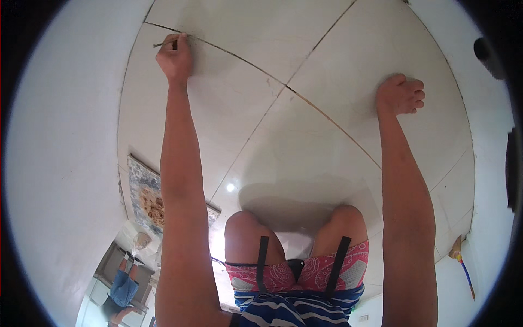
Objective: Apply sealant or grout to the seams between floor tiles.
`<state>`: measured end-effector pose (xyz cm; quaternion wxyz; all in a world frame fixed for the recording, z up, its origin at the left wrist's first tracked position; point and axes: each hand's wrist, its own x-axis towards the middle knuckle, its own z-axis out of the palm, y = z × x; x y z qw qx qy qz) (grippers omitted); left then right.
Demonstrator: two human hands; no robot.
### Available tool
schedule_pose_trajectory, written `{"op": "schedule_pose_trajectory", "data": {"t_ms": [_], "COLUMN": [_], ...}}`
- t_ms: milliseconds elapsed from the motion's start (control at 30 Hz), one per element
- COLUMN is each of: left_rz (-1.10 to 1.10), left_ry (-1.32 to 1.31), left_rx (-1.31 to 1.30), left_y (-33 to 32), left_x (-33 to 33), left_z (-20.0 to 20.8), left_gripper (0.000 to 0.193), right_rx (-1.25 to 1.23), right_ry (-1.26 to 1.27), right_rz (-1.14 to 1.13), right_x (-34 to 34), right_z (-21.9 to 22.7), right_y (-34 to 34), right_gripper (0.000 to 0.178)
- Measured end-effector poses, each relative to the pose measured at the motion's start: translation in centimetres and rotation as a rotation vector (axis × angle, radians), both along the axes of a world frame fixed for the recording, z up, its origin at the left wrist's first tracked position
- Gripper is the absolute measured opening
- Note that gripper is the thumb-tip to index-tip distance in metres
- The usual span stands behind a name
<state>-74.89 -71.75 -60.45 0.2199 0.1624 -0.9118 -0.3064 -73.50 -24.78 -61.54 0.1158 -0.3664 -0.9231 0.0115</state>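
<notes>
My left hand (175, 57) is stretched far out over the white tiled floor (305, 49) and is closed on a thin dark tool (165, 42), whose tip lies on the dark grout line (229, 53) between two tiles. My right hand (402, 94) rests flat on a tile at the right, fingers bent a little, holding nothing. My knees (297, 226) are on the floor below, in red patterned shorts.
A white wall (65, 136) runs along the left. A patterned mat (146, 199) lies by a doorway at lower left, where another person in blue shorts (122, 289) sits. A broom-like handle (463, 267) leans at lower right.
</notes>
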Motion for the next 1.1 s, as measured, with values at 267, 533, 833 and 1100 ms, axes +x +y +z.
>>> {"op": "schedule_pose_trajectory", "data": {"t_ms": [267, 533, 833, 1100], "left_rz": [-0.003, 0.016, -0.024, -0.034], "left_ry": [-0.112, -0.088, -0.029, -0.051], "left_rx": [0.081, 0.088, 0.082, 0.03], "left_y": [0.2, -0.5, -0.5, 0.0], "left_x": [0.3, 0.3, 0.3, 0.9], "left_z": [0.6, 0.6, 0.2, 0.0], "left_gripper": [0.022, 0.023, 0.023, 0.025], "right_rx": [0.016, -0.014, -0.018, -0.021], "right_ry": [-0.006, -0.005, -0.017, -0.045], "right_rz": [-0.002, -0.006, -0.008, -0.005], "right_x": [-0.1, -0.3, -0.4, -0.3], "right_z": [0.0, 0.0, -0.1, -0.4], "right_y": [0.1, 0.1, 0.2, 0.2], "right_gripper": [0.037, 0.038, 0.04, 0.042]}}
